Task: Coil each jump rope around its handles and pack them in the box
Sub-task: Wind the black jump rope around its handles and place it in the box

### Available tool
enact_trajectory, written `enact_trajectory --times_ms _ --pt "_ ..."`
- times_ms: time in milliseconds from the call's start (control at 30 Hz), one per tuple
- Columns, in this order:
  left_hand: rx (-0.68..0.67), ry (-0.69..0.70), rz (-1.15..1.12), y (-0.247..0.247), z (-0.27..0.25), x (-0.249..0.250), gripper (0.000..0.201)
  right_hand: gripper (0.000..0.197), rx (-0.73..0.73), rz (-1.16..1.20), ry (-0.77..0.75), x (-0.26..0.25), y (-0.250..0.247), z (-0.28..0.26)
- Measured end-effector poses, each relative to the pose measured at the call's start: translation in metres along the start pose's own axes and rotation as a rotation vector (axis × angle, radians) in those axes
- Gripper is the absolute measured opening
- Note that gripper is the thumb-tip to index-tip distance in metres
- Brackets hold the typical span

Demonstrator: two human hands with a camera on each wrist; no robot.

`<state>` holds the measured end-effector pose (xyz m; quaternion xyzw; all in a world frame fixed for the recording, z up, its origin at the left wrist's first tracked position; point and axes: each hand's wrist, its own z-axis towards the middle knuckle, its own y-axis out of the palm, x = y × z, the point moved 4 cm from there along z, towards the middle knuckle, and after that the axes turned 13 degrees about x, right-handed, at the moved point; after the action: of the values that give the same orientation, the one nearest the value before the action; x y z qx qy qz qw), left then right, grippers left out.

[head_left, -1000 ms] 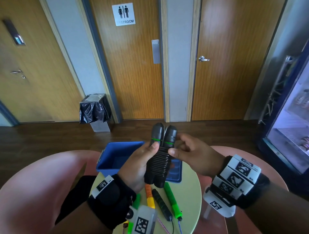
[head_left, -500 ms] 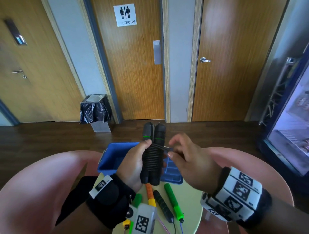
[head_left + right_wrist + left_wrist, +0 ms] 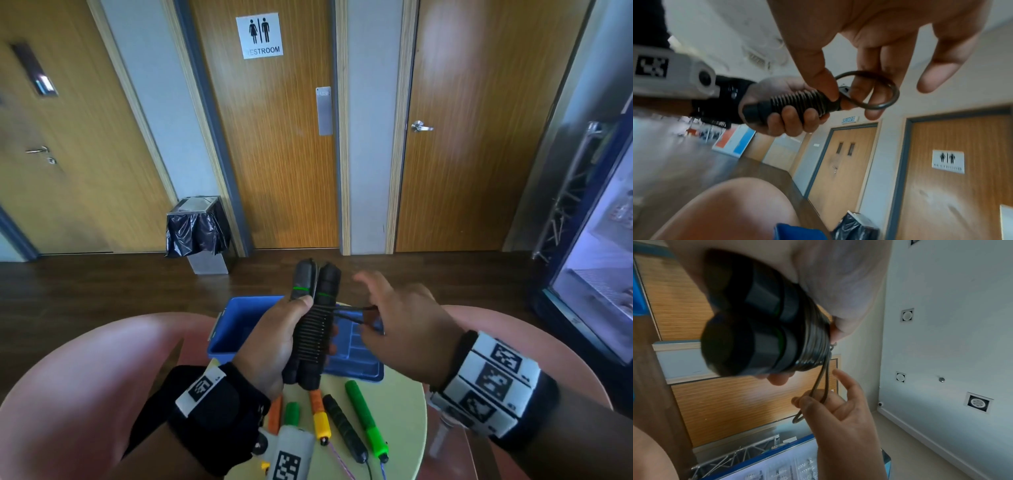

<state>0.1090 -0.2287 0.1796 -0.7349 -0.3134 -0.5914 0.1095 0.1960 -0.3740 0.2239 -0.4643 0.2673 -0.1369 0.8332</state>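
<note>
My left hand (image 3: 281, 332) grips a pair of black handles (image 3: 313, 322) with green rings, held upright above the blue box (image 3: 239, 318). Black rope is coiled tightly around their middle (image 3: 799, 104). A short loop of that rope (image 3: 352, 312) sticks out to the right. My right hand (image 3: 373, 313) pinches the loop between thumb and fingers, the other fingers spread. In the right wrist view the loop (image 3: 879, 91) rings my fingertips. The left wrist view shows the handle ends (image 3: 756, 331) and the loop (image 3: 821, 382) running to my right hand (image 3: 838, 410).
On the small round yellow-green table (image 3: 404, 411) lie more uncoiled ropes: an orange-yellow handle (image 3: 320, 418), a black handle (image 3: 342, 428), a green handle (image 3: 366, 421). The blue lid (image 3: 356, 356) lies beside the box. Pink chairs flank the table.
My right hand has moved right, away from the handles, drawing out a short loop of rope. The left hand keeps its grip and has shifted the bundle slightly left.
</note>
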Motion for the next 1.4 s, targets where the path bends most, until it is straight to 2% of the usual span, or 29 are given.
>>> enact_trajectory --times_ms 133,267,333,433,567,767,933,1067,1200,1400 --pt "-0.024 0.074 0.085 -0.008 -0.002 0.006 0.034 0.083 0.015 -0.095 -0.043 -0.019 -0.001 0.008" --pt "-0.057 0.092 0.142 -0.019 -0.003 0.011 0.032 0.086 -0.052 0.117 0.028 -0.034 0.007 0.016" --pt "-0.067 0.088 0.157 -0.028 0.0 0.013 0.031 0.082 -0.04 0.197 0.06 -0.041 0.012 0.019" --pt "-0.098 0.059 0.163 -0.042 0.001 0.015 0.031 0.059 -0.004 0.177 0.039 -0.054 0.013 0.032" --pt "-0.169 -0.055 0.07 -0.064 0.002 0.023 0.048 0.039 -0.033 0.274 -0.025 -0.078 0.019 0.048" --pt "-0.232 -0.055 0.052 -0.1 0.006 0.044 0.051 0.035 -0.066 0.422 0.039 -0.114 0.035 0.058" --pt "-0.282 -0.011 0.023 -0.123 0.006 0.055 0.04 0.032 -0.047 0.547 0.115 -0.139 0.043 0.061" --pt "-0.32 0.039 0.051 -0.138 0.005 0.059 0.034 0.027 -0.036 0.547 0.088 -0.161 0.045 0.057" --pt "-0.355 0.08 0.095 -0.151 0.007 0.06 0.045 0.03 -0.045 0.546 0.105 -0.172 0.048 0.056" --pt "-0.332 0.125 0.119 -0.163 0.007 0.064 0.033 0.026 -0.11 0.547 0.164 -0.185 0.05 0.06"
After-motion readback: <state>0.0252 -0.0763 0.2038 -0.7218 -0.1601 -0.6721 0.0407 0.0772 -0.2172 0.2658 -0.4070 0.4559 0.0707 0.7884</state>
